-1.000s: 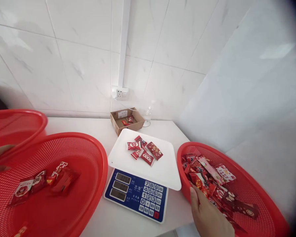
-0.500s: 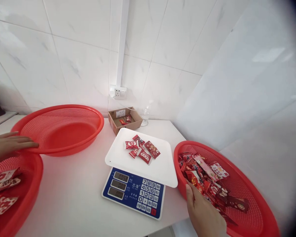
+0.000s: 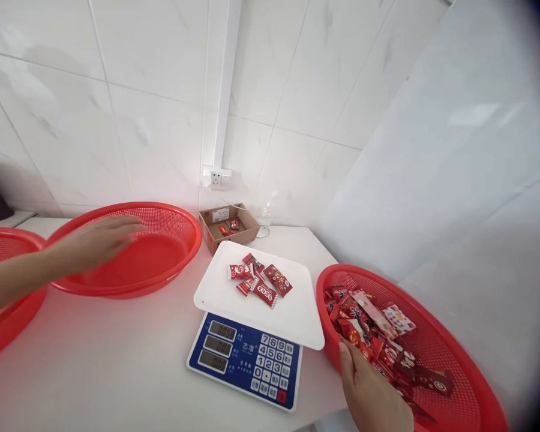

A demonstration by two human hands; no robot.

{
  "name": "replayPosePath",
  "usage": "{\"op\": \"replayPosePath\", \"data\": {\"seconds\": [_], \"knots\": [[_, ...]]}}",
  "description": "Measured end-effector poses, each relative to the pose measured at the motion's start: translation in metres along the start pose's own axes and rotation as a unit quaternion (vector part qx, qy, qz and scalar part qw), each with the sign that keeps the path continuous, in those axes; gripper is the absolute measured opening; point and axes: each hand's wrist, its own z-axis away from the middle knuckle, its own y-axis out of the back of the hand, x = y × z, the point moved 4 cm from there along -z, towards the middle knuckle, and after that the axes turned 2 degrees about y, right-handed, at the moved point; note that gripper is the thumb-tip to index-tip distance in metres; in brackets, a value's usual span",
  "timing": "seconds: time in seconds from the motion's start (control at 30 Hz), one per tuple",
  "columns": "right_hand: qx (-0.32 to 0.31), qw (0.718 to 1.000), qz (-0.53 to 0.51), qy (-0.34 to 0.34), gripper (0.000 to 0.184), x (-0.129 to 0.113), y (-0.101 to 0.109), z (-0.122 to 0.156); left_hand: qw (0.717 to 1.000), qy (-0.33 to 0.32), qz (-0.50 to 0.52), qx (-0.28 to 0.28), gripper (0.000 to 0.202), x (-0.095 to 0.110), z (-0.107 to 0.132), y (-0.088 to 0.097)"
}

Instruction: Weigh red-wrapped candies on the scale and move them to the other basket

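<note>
My left hand [image 3: 101, 241] hovers over the red plastic basket [image 3: 191, 243] at the back left, fingers stretched out with nothing seen in them. My right hand [image 3: 371, 390] is closed round the near rim of the right red basket [image 3: 461, 336], its thumb on the inside edge. Red-wrapped snack packets [image 3: 389, 354] and a pink one lie heaped in that basket. Between the hands stands a digital scale [image 3: 247, 360] with a white pan [image 3: 297, 318]. Several small red packets [image 3: 265, 294] rest on the pan. The top display seems to read 0.058.
An open cardboard box [image 3: 213, 243] with a few red packets sits behind the scale, beside a clear plastic bottle [image 3: 267, 213]. Another red basket [image 3: 31, 312] stands at the left edge, partly behind my forearm. A wall socket [image 3: 216, 178] is above the white table [image 3: 130, 366].
My left hand has moved right, from the left basket's side to over the back-left basket. The left basket has shifted left in view. My right hand stays on its rim.
</note>
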Motion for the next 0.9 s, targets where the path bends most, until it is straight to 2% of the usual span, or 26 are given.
{"op": "replayPosePath", "data": {"seconds": [0.1, 0.2, 0.27, 0.37, 0.43, 0.53, 0.67, 0.73, 0.8, 0.83, 0.9], "knots": [[0.004, 1.0, -0.003, 0.006, 0.055, 0.002, -0.004, -0.002, 0.991, -0.08, 0.034, -0.1, 0.042, 0.074, -0.017, -0.035], [0.016, 1.0, -0.013, 0.016, 0.055, 0.003, -0.007, -0.002, 0.973, -0.146, 0.067, -0.167, 0.039, 0.135, -0.029, -0.073], [0.024, 0.999, -0.021, 0.026, 0.057, 0.004, -0.007, -0.001, 0.967, -0.166, 0.075, -0.178, 0.041, 0.162, -0.037, -0.091], [0.027, 0.999, -0.03, 0.035, 0.056, 0.004, -0.007, 0.001, 0.965, -0.172, 0.076, -0.183, 0.041, 0.183, -0.046, -0.104], [0.03, 0.998, -0.031, 0.034, 0.054, 0.004, -0.006, 0.001, 0.967, -0.165, 0.075, -0.18, 0.036, 0.184, -0.047, -0.103], [0.036, 0.998, -0.033, 0.036, 0.054, 0.004, -0.005, 0.0, 0.978, -0.137, 0.068, -0.143, 0.038, 0.168, -0.041, -0.084], [0.033, 0.998, -0.038, 0.04, 0.052, 0.006, -0.008, -0.004, 0.996, -0.066, 0.034, -0.05, 0.045, 0.119, -0.028, -0.04], [0.033, 0.998, -0.037, 0.048, 0.051, 0.006, -0.009, -0.005, 0.999, -0.031, 0.016, -0.02, 0.043, 0.094, -0.022, -0.023], [0.028, 0.998, -0.036, 0.049, 0.051, 0.005, -0.009, -0.006, 1.0, -0.018, 0.012, -0.012, 0.04, 0.08, -0.018, -0.018], [0.025, 0.998, -0.035, 0.047, 0.052, 0.005, -0.008, -0.006, 0.999, -0.023, 0.016, -0.019, 0.04, 0.079, -0.017, -0.019], [0.018, 0.999, -0.034, 0.039, 0.053, 0.003, -0.006, -0.005, 0.997, -0.052, 0.038, -0.05, 0.039, 0.091, -0.017, -0.031]]}}
